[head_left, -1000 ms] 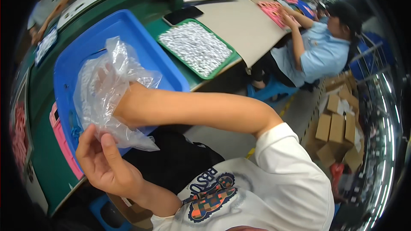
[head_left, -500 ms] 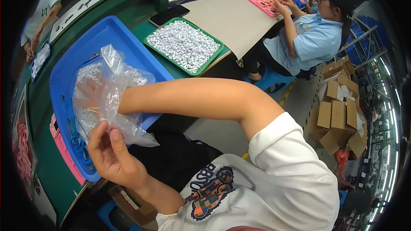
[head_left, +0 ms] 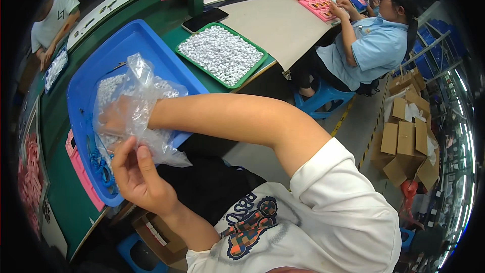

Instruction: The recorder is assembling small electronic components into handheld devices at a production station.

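A clear plastic bag (head_left: 139, 78) lies over the blue tray (head_left: 136, 38), and small white pieces (head_left: 107, 88) show in and behind it. My right arm reaches across, with my right hand (head_left: 115, 116) inside the bag. Through the crinkled plastic its fingers are blurred, so their grip cannot be made out. At the bag's near edge my left hand (head_left: 144, 174) pinches the plastic between thumb and fingers. A coiled blue cord (head_left: 103, 172) rests in the tray's near left part.
A green tray (head_left: 222, 55) full of small white pieces stands right of the blue tray, with a black phone (head_left: 205, 20) behind it. A pink tray (head_left: 83, 172) sits at the left. One co-worker (head_left: 374, 45) sits at the right, another person (head_left: 55, 25) at the far left.
Inside the bag, my right hand has shifted slightly nearer and its fingers look less spread. My left hand keeps its pinch on the bag. The whole view has shifted a little.
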### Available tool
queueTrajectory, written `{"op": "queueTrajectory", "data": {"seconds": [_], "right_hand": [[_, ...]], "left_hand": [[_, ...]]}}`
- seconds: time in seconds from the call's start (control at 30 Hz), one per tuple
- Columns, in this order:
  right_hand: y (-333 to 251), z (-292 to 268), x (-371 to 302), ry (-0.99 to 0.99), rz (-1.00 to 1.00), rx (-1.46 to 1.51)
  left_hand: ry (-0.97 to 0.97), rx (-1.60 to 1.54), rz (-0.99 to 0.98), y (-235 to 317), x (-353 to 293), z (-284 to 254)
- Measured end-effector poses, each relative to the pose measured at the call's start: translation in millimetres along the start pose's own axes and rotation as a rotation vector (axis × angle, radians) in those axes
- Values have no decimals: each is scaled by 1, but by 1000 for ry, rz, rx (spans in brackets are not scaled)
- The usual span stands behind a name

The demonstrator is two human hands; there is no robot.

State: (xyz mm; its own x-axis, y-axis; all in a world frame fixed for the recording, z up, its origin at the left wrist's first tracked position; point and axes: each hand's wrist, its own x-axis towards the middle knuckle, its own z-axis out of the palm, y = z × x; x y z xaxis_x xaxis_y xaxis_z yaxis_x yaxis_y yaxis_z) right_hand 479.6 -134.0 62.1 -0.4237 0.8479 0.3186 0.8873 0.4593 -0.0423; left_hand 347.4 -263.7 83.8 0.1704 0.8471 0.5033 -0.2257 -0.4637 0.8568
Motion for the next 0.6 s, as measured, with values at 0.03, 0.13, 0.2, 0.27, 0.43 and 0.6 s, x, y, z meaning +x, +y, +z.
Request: {"op": "queueTrajectory", "data": {"seconds": [0.03,0.13,0.2,0.27,0.43,0.6], "right_hand": [[-2,-6,0,-70,43,24],[-3,-19,-2,-145,46,20],[0,-27,-3,-155,-8,-38],[-1,-36,-7,-156,-46,-62],[-3,-58,-17,9,110,243],[2,-50,-14,-177,80,-34]], "left_hand": [[-2,9,-1,1,-1,1],[5,12,-1,3,-1,3],[2,-12,-6,4,-1,4],[8,-15,-6,4,0,4],[21,38,52,3,1,6],[7,76,106,4,2,12]]}}
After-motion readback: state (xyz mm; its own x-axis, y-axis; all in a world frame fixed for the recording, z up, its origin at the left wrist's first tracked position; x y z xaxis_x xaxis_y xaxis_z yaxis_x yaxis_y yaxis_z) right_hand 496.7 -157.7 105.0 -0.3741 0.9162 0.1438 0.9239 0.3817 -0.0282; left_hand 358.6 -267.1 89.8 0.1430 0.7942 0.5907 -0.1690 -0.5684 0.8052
